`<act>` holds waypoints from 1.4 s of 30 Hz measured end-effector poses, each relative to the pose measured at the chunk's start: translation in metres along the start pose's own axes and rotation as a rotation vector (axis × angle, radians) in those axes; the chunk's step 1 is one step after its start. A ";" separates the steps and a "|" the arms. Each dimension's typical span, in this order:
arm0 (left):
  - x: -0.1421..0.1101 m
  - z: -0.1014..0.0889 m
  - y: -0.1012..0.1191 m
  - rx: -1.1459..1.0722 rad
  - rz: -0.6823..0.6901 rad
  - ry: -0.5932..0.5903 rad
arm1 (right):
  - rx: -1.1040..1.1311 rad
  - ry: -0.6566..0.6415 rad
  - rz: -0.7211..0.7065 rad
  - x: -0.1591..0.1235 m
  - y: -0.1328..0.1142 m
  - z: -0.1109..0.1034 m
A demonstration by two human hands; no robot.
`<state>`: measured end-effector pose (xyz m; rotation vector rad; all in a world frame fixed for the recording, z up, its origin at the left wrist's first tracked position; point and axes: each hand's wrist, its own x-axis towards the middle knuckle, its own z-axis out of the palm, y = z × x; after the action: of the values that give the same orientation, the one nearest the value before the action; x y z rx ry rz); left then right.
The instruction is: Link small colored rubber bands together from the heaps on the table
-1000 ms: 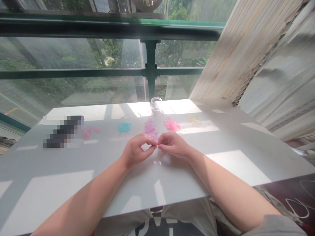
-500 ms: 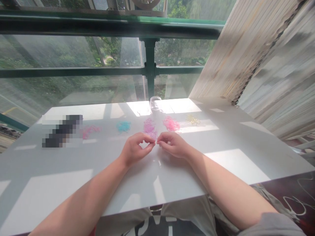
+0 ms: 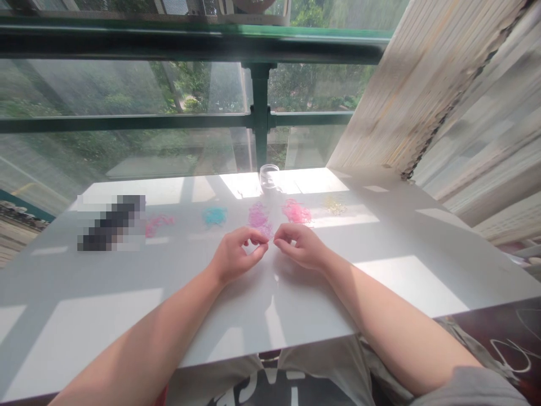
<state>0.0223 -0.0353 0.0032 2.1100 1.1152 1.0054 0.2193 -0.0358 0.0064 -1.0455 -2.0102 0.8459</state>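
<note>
My left hand [image 3: 236, 256] and my right hand [image 3: 298, 245] meet fingertip to fingertip over the white table [image 3: 380, 270]. Each hand is pinched closed; what sits between the tips is too small to make out. Just beyond the fingertips lies a purple heap of tiny loops [image 3: 259, 217]. A row of similar heaps runs across the table: pink at the left [image 3: 157, 223], teal [image 3: 214, 215], bright pink [image 3: 296, 211] and yellow [image 3: 335, 205].
A small clear glass jar [image 3: 269, 176] stands at the table's far edge by the window. A blurred-out dark object [image 3: 110, 223] lies at the far left. A green window frame [image 3: 258, 113] and a slatted blind [image 3: 422, 90] bound the back and right.
Both hands have shifted slightly away from me toward the purple heap, still pinched together tip to tip.
</note>
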 end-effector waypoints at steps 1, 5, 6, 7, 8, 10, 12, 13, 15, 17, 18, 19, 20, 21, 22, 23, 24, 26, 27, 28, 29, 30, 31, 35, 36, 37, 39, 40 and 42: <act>0.000 0.000 0.000 -0.008 -0.007 -0.026 | 0.000 -0.003 -0.002 0.000 0.000 0.000; -0.001 0.000 0.001 -0.035 -0.038 -0.113 | 0.001 -0.021 0.009 -0.001 0.001 0.001; -0.001 0.001 0.001 -0.037 -0.044 -0.122 | 0.000 -0.028 0.015 -0.002 0.001 0.001; -0.001 0.001 0.001 -0.039 -0.048 -0.128 | 0.000 -0.033 0.020 -0.002 0.001 0.002; -0.001 0.001 0.002 -0.041 -0.050 -0.131 | 0.000 -0.040 0.023 -0.002 0.002 0.002; -0.001 0.001 0.002 -0.046 -0.048 -0.134 | 0.003 -0.053 0.018 -0.002 0.002 0.002; 0.000 0.001 0.001 -0.051 -0.044 -0.131 | 0.009 -0.062 0.006 -0.002 0.001 0.002; 0.000 0.001 0.001 -0.053 -0.042 -0.127 | 0.014 -0.065 0.001 -0.002 0.001 0.002; 0.000 0.001 0.001 -0.054 -0.036 -0.122 | 0.025 -0.068 -0.003 -0.001 0.001 0.002; 0.000 0.001 0.001 -0.050 -0.032 -0.121 | 0.039 -0.070 -0.007 -0.001 0.000 0.001; 0.000 0.000 0.002 -0.046 -0.031 -0.121 | 0.046 -0.071 -0.012 -0.001 0.001 0.001; 0.000 0.000 0.002 -0.042 -0.031 -0.120 | 0.051 -0.070 -0.016 -0.001 0.001 0.001; 0.000 0.000 0.002 -0.038 -0.031 -0.118 | 0.052 -0.070 -0.021 -0.001 0.001 0.001; 0.000 0.000 0.002 -0.033 -0.032 -0.115 | 0.050 -0.068 -0.023 -0.001 0.001 0.001; 0.000 0.000 0.002 -0.029 -0.033 -0.111 | 0.045 -0.064 -0.024 0.000 0.002 0.001; 0.000 0.000 0.002 -0.025 -0.034 -0.109 | 0.039 -0.059 -0.024 0.000 0.002 0.001; 0.000 -0.001 0.002 -0.021 -0.036 -0.110 | 0.034 -0.053 -0.024 0.000 0.003 0.001; 0.000 -0.001 0.003 -0.014 -0.039 -0.115 | 0.028 -0.044 -0.023 0.001 0.004 0.001; 0.000 -0.002 0.003 -0.010 -0.040 -0.118 | 0.027 -0.040 -0.022 0.001 0.004 0.001; 0.001 -0.003 0.003 -0.005 -0.039 -0.119 | 0.026 -0.036 -0.023 0.001 0.005 0.001; 0.001 -0.004 0.003 0.002 -0.040 -0.119 | 0.024 -0.025 -0.021 0.002 0.006 0.000; 0.001 -0.005 0.003 0.010 -0.040 -0.120 | 0.019 -0.004 -0.017 0.002 0.006 -0.001; 0.001 -0.006 0.003 0.019 -0.043 -0.122 | 0.011 0.027 -0.009 0.003 0.008 -0.002; 0.002 -0.010 0.001 0.054 -0.067 -0.127 | -0.082 0.237 0.053 0.008 0.018 -0.019; 0.002 -0.010 0.001 0.064 -0.067 -0.128 | -0.130 0.309 0.076 0.009 0.021 -0.026; 0.003 -0.011 0.001 0.071 -0.064 -0.135 | -0.197 0.365 0.108 0.010 0.025 -0.035; 0.003 -0.011 0.000 0.079 -0.048 -0.158 | -0.360 0.438 0.200 0.008 0.034 -0.055; 0.004 -0.012 0.000 0.080 -0.037 -0.169 | -0.459 0.436 0.252 0.007 0.039 -0.066; 0.004 -0.012 0.001 0.077 -0.017 -0.180 | -0.546 0.465 0.303 0.001 0.048 -0.089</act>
<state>0.0145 -0.0310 0.0124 2.1993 1.0958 0.7586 0.3104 0.0066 0.0162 -1.7047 -1.7282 0.1466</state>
